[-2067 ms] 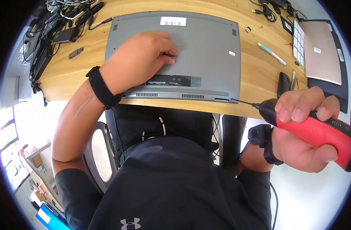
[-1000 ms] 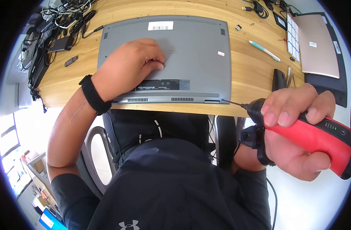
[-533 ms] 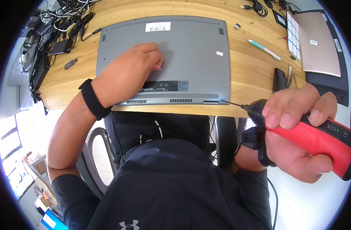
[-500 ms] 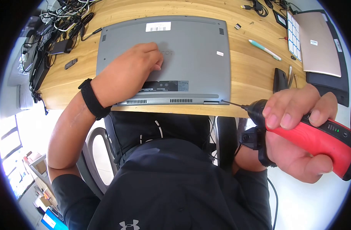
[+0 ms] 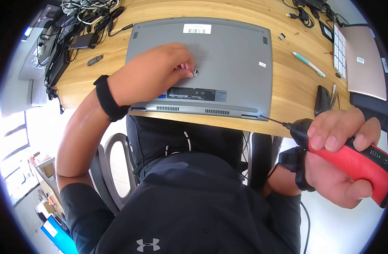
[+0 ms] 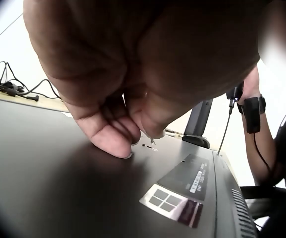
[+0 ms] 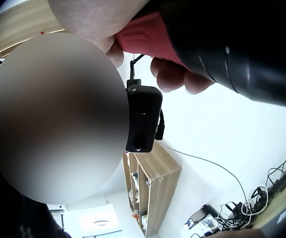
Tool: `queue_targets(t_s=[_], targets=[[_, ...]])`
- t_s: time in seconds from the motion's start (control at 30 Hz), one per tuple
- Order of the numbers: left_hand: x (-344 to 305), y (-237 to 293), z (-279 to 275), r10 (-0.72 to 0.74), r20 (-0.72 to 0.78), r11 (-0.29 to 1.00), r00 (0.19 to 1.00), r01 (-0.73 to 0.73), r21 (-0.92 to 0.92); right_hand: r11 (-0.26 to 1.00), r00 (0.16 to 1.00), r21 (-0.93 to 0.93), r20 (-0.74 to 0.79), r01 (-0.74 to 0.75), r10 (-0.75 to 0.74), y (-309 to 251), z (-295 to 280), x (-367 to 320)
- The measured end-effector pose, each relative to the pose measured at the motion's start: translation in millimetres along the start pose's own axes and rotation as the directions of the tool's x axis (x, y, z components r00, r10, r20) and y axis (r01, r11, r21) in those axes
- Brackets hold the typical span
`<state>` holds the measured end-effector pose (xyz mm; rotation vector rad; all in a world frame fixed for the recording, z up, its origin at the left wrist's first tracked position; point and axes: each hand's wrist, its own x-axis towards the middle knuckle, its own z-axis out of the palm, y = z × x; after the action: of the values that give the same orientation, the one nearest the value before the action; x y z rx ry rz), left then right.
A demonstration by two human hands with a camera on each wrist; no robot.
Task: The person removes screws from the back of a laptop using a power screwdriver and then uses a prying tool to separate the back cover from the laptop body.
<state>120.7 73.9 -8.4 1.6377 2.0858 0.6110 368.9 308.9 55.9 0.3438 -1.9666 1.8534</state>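
A grey laptop point(image 5: 228, 55) lies bottom-up on the wooden table point(image 5: 287, 84). My left hand point(image 5: 160, 72) rests on its base. Its curled fingertips pinch a small screw point(image 5: 194, 72) near the middle of the panel. The left wrist view shows those fingertips point(image 6: 113, 141) touching the laptop base point(image 6: 58, 188), with the tiny screw point(image 6: 152, 142) beside them. My right hand point(image 5: 338, 165) grips a red electric screwdriver point(image 5: 359, 163) off the table's near edge. Its thin bit point(image 5: 272, 120) points at the laptop's near right corner. In the right wrist view my fingers wrap the red handle point(image 7: 143, 37).
A teal pen point(image 5: 308, 64), a black case point(image 5: 323, 99), a white grid tray point(image 5: 340, 44) and a second laptop point(image 5: 365, 63) lie to the right. Tangled cables and adapters point(image 5: 83, 17) crowd the far left corner. A chair point(image 5: 113, 169) stands below the table.
My left fingers had lain pressed on the laptop base, and now they are curled with the small screw at their tips. The right hand keeps its grip on the screwdriver.
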Motion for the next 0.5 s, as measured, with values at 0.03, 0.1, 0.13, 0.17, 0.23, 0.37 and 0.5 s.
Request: queue_targets(t_s=[0.03,0.1,0.13,0.17,0.23,0.37,0.5], targets=[[1.5,-0.6,2.6,0.004,-0.019,1.000,1.000,-0.004,0.002,1.000,1.000,-0.006,-0.004,-0.004,0.004,-0.3,0.6,0.2],[5.9,-1.2,6.7,0.042,-0.052,0.997,0.998,-0.039,0.062,1.000,1.000,-0.007,-0.006,-0.007,0.007,-1.0,1.7,0.5],[7.2,-1.4,7.9,0.084,-0.079,0.990,0.993,-0.074,0.123,1.000,1.000,-0.009,-0.011,-0.011,0.011,-1.2,2.2,0.3],[7.9,-1.5,8.5,0.083,-0.080,0.990,0.993,-0.073,0.124,1.000,1.000,-0.008,-0.009,-0.010,0.010,-1.3,2.2,0.2],[9.1,-1.6,9.1,0.102,-0.093,0.987,0.990,-0.089,0.134,1.000,1.000,-0.017,-0.020,-0.010,0.010,-1.2,2.1,-0.5],[8.6,1.1,9.7,0.079,-0.102,0.990,0.992,-0.066,0.122,1.000,1.000,-0.024,-0.002,0.008,-0.008,0.2,2.0,0.1],[7.3,0.4,12.2,0.095,-0.104,0.983,0.990,-0.078,0.164,0.999,0.999,-0.044,0.036,0.008,-0.007,-0.5,4.7,3.3]])
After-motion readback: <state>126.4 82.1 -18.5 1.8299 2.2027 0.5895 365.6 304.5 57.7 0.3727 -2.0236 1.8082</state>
